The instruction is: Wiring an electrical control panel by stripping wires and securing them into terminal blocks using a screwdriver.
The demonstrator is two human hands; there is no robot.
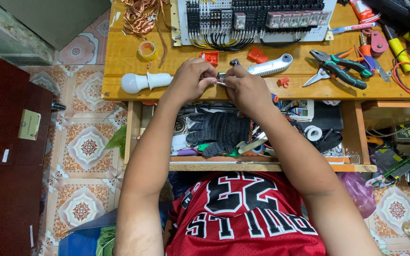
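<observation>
Fingers of both hands meet over the front edge of the wooden bench, pinching one small metal part between them. The left hand closes on its near end to steady it; the right hand grips the other end, seemingly for fine work. Just left on the bench lies a white bulb; further right, pliers. Below the bench, an open drawer holds dark gloves.
</observation>
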